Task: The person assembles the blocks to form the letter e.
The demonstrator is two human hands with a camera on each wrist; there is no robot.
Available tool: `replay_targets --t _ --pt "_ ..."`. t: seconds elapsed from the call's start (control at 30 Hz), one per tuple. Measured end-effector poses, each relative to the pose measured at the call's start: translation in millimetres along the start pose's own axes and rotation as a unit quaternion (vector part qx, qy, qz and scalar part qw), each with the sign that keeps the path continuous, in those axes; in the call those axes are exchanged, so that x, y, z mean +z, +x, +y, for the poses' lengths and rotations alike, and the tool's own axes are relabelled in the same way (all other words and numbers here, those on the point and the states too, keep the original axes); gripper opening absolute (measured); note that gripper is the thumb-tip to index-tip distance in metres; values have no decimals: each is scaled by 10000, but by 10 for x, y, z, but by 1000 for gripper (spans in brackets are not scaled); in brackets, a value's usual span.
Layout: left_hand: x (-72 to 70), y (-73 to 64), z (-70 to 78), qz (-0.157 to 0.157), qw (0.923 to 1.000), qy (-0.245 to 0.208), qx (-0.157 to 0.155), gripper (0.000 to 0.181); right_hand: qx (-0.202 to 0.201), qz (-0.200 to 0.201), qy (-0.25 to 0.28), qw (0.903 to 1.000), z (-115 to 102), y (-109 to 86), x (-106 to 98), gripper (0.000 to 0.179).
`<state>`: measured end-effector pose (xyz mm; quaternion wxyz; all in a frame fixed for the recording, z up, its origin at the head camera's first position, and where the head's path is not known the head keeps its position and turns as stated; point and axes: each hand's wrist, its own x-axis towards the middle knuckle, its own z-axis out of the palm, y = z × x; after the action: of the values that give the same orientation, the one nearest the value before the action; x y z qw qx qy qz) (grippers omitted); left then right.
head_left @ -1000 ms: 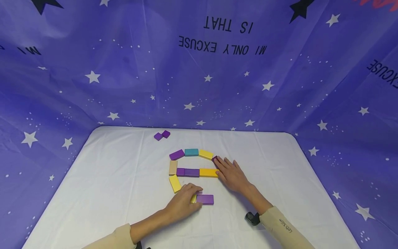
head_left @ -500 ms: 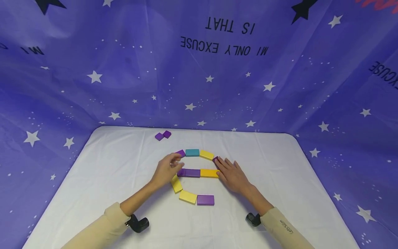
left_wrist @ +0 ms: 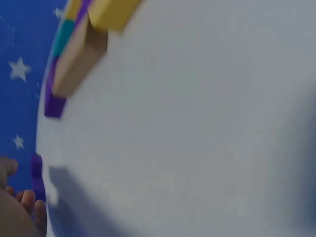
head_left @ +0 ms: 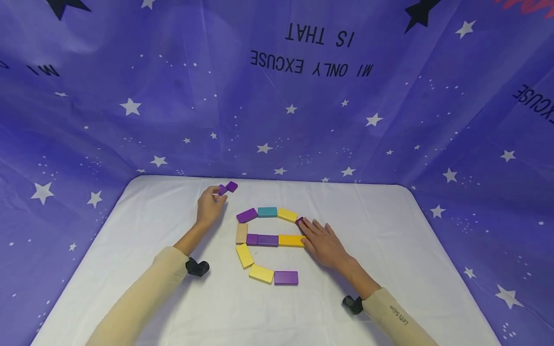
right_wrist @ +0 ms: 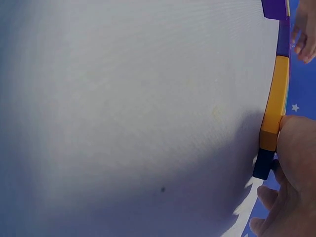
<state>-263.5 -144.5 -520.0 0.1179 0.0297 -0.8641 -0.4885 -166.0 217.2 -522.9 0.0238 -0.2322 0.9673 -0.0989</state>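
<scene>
In the head view my left hand (head_left: 209, 207) is at the back left, thumb and fingers parted beside the nearer of two small purple blocks (head_left: 222, 190); the other purple block (head_left: 232, 186) lies just behind. The left wrist view shows the fingers loosely bent close to a purple block (left_wrist: 37, 173). My right hand (head_left: 323, 245) rests flat at the right of the block outline, fingers over a dark purple block (head_left: 299, 220) that they mostly cover. Its thumb touches the end of the orange block (head_left: 291, 240), seen also as an orange block (right_wrist: 275, 101) in the right wrist view.
The outline, like a letter e, includes a purple block (head_left: 247, 215), a teal block (head_left: 267, 212), a yellow block (head_left: 287, 215), a wooden block (head_left: 242, 233) and a lower purple block (head_left: 286, 278). A white cloth (head_left: 368, 211) covers the table, with a blue starry curtain (head_left: 277, 120) behind.
My left hand has left the yellow block at the outline's bottom, passed over its left side and reached the small purple blocks at the back left. My right hand has stayed in place.
</scene>
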Motion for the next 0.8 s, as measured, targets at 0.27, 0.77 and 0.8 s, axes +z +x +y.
replay_targets --t 0.27,0.77,0.8 --pt "58 175 -172 138 9983 564 18 50 80 -60 48 9999 -12 3 7 58" --pt "-9 301 -196 -226 9954 936 -27 39 -18 89 45 9999 9 3 15 57" --pt "-17 299 -205 -238 9957 890 -18 38 -6 76 33 10000 12 4 16 57"
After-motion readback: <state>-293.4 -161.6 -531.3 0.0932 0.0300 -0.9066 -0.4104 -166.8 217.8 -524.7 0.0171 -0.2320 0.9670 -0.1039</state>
